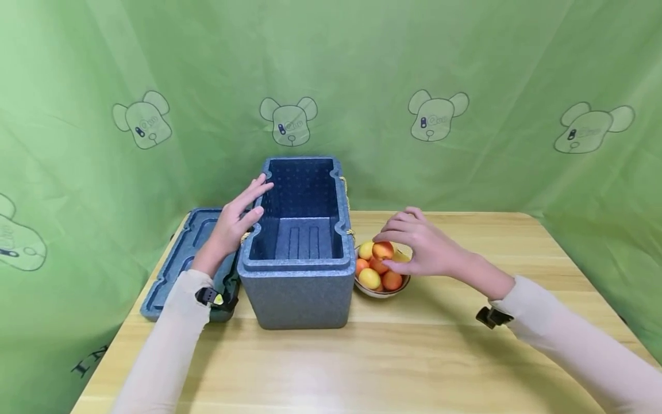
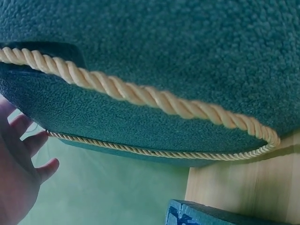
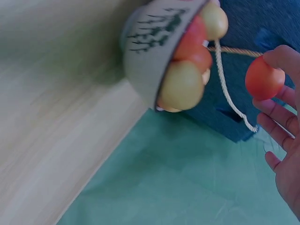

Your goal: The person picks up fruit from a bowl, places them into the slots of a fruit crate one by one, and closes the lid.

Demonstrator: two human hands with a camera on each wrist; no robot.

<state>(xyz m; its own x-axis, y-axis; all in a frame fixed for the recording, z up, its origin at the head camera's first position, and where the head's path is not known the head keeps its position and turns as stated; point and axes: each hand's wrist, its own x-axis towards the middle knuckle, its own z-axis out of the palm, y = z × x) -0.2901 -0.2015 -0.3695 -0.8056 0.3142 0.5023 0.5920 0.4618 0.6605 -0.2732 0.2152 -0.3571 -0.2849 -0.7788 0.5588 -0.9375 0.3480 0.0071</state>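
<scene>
My right hand [image 1: 426, 247] pinches an orange-red round fruit [image 1: 383, 250] between thumb and fingers, above a bowl [image 1: 380, 294] of yellow and orange fruits. In the right wrist view, the held fruit [image 3: 265, 78] is apart from the bowl [image 3: 145, 61], which has dark markings on its pale outside. A deep blue-grey foam box [image 1: 300, 299] stands left of the bowl, its top uncovered and its visible floor bare. My left hand [image 1: 235, 221] rests at the box's left rim with fingers extended. The left wrist view shows that hand [image 2: 16, 173] beside the box wall and rope.
The box's lid [image 1: 178, 259] lies on the wooden table [image 1: 439, 362] to the left, partly behind my left forearm. A twisted yellow rope [image 2: 154, 98] runs along the box's side. Green cloth [image 1: 362, 52] with bear-head prints hangs behind the table.
</scene>
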